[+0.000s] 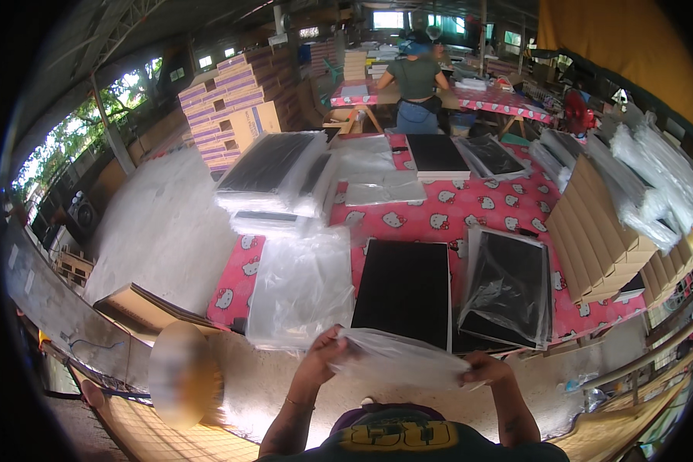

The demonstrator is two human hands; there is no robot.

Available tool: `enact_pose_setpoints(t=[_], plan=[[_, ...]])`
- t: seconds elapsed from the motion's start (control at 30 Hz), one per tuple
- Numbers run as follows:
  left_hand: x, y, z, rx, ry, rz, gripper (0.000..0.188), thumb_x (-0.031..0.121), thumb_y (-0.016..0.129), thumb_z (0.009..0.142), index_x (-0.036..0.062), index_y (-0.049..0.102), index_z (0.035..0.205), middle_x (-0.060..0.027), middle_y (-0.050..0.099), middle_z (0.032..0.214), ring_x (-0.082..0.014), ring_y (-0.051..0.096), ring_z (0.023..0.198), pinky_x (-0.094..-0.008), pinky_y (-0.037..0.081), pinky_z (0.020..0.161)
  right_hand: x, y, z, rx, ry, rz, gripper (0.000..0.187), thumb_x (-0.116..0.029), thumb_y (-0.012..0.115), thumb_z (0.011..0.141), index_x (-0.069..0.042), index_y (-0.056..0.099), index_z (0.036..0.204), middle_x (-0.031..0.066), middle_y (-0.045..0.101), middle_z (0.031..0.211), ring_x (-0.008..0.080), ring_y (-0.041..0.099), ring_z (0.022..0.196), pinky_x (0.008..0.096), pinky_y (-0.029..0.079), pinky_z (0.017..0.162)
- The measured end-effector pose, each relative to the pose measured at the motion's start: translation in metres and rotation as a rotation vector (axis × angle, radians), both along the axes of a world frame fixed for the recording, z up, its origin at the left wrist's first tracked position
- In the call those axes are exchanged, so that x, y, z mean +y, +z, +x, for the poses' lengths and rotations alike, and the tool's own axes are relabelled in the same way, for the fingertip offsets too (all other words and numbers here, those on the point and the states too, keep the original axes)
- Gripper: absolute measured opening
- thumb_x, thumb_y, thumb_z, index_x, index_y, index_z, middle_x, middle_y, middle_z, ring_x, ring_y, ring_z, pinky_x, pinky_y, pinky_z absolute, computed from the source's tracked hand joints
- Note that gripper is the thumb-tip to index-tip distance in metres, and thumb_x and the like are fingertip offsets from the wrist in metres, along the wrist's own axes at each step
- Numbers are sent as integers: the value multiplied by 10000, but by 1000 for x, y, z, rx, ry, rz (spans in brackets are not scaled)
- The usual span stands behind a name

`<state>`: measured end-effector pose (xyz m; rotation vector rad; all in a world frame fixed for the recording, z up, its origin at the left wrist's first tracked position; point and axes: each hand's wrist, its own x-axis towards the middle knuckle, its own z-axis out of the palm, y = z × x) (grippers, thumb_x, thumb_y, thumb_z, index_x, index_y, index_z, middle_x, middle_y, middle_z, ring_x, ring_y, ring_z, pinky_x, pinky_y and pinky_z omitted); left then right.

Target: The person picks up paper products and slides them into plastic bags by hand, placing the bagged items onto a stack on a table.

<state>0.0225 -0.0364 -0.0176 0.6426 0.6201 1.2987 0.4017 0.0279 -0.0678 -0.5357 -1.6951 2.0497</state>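
A clear plastic bag [404,362] is stretched between my two hands in front of the table's near edge. My left hand [325,356] has its fingers closed on one end of it, and my right hand [487,369] pinches the other. Just beyond the bag lies a flat black panel [402,289] with pale edges. Left of that panel is a pile of flat clear plastic bags [300,289]. To its right, another black panel [507,281] lies inside a clear bag.
The table wears a pink patterned cloth [470,202]. Wrapped panels [273,173] are stacked at the back left. Folded cardboard [597,239] and plastic-wrapped bundles [662,181] stand on the right. Boxes [231,108] rise behind. A person [417,88] stands at a farther table.
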Motion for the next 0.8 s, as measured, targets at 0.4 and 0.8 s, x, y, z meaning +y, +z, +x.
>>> enact_pose_setpoints(t=[0.4, 0.8], plan=[[-4, -50, -20, 255, 112, -29, 256, 13, 578, 802, 24, 568, 1058, -64, 628, 830, -119, 595, 718, -267, 481, 670, -10, -46, -11, -232, -262, 49, 369, -80, 624, 809, 10, 514, 1150, 136, 592, 934, 195, 599, 814, 354, 516, 690], [-9, -134, 23, 1065, 472, -62, 515, 76, 497, 833, -17, 435, 1337, -154, 645, 881, -166, 605, 700, -293, 486, 604, -49, -62, -61, -521, -928, -9, 520, 66, 444, 831, -2, 437, 1346, 135, 579, 915, 164, 565, 668, 300, 489, 576]])
